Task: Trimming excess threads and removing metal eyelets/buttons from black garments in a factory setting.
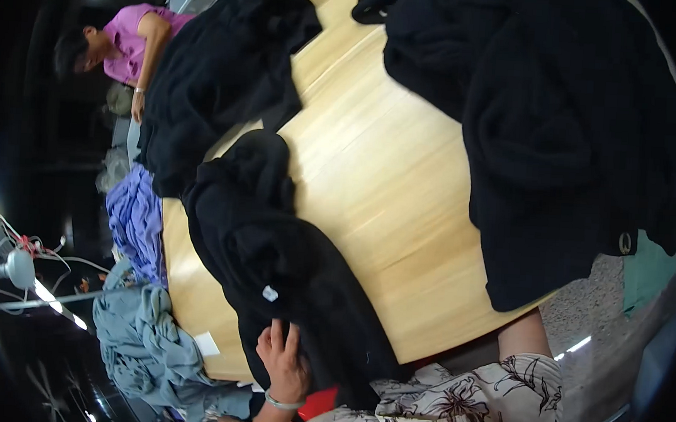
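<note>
My left hand point(285, 364), with a bracelet at the wrist, lies on the near end of a long black garment point(303, 267). Its fingers are apart and rest on the cloth. Just beyond the fingertips a small white tag or scrap point(270, 293) shows on the black fabric. On the right, a bare arm point(524, 335) comes out of my patterned sleeve and goes out of sight behind a large black garment point(539, 146) that hangs over the table edge. My right hand is hidden there. A small ring-shaped mark point(625, 244) sits near this garment's edge.
The garments lie on a light wooden table point(386, 183). Another black heap point(222, 72) covers its far left, where a person in a pink shirt point(135, 40) leans in. Purple cloth point(138, 218) and grey-green cloth point(148, 339) are piled along the left edge. Green cloth point(651, 273) hangs at right.
</note>
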Demonstrator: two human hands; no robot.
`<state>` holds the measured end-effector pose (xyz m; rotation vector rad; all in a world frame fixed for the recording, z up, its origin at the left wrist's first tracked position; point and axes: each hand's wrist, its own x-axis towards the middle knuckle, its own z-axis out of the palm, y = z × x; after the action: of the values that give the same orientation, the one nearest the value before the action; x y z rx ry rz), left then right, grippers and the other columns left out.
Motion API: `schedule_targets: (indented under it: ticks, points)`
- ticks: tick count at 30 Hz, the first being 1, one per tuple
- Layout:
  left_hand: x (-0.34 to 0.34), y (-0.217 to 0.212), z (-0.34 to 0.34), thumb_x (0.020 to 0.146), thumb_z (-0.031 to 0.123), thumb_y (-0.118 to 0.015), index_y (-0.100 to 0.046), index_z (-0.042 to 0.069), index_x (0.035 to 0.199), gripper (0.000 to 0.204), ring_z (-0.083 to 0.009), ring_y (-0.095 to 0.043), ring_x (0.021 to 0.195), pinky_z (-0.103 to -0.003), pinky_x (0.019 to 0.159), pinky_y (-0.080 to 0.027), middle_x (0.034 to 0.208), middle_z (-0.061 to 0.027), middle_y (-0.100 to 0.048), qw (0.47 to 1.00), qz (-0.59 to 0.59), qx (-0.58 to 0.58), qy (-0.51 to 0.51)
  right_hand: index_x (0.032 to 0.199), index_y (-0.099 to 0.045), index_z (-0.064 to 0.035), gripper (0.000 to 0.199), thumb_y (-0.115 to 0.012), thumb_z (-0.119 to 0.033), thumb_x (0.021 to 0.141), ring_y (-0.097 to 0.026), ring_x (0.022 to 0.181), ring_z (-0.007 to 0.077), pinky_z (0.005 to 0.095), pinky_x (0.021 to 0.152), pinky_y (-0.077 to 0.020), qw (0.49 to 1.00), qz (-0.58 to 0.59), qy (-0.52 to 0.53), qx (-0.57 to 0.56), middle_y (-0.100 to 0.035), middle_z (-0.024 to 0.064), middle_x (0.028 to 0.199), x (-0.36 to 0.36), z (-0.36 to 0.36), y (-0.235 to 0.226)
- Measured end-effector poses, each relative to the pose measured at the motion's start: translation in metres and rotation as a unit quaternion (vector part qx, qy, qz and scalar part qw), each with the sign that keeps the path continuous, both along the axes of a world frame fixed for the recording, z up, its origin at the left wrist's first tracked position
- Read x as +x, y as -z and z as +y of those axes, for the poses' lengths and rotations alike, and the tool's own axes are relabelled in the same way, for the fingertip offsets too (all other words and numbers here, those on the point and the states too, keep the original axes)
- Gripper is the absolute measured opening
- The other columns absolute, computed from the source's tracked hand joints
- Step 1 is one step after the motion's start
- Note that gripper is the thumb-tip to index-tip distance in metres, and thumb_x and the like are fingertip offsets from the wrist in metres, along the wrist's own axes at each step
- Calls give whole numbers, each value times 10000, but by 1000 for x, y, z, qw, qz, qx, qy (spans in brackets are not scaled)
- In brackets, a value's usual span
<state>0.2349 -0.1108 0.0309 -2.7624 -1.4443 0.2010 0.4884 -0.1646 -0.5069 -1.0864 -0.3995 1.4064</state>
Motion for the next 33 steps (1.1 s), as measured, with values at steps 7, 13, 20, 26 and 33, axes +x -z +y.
schedule_targets:
  ticks: [7, 13, 20, 26, 33]
  points:
    - [0, -23, 17, 913, -50, -476, -514, 101, 1371, 484, -394, -526, 1171, -389, 1005, -443, 1416, -224, -452, 948, -233, -216, -23, 1390, -493, -146, 503, -465, -410, 963, -403, 1357, 268, 405, 1160, -247, 906, -419, -22, -46, -464, 142, 1442, 60, -109, -132]
    - [5, -4, 14, 1007, 7, -431, -537, 22, 1324, 335, -199, -526, 1210, -294, 989, -444, 1410, -127, -487, 735, -511, -441, 71, 1025, -675, 6, 293, -579, -248, 913, -668, 836, 379, 384, 779, -529, 824, -523, -163, -142, -693, 210, 885, 77, -184, -343]
    - [7, -35, 40, 690, -166, -528, -624, 41, 1192, 551, -387, -507, 1253, -466, 1052, -403, 1298, -170, -574, 863, -388, 63, 315, 1165, -640, -34, 436, -770, -198, 783, -642, 1018, 286, 376, 916, -493, 841, -532, 95, 14, -666, 142, 1097, -26, -181, -535]
    - [3, 15, 174, 886, 41, -481, -561, 148, 1316, 450, -318, -410, 1357, -588, 1101, -266, 1385, -83, -540, 948, -177, 101, 243, 1474, -345, -104, 977, -771, -533, 707, -285, 1376, 423, 613, 1107, -204, 685, -716, -48, 124, -332, 201, 1486, -150, -73, -524]
    - [-85, 32, 177, 883, 119, -492, -537, 177, 1329, 451, -312, -509, 1233, -618, 977, -376, 1179, -79, -624, 994, -85, 72, 4, 1072, -713, -187, 316, -685, -237, 761, -348, 1358, 367, 656, 1138, -118, 579, -782, -222, 66, -517, 83, 1359, -137, -21, -509]
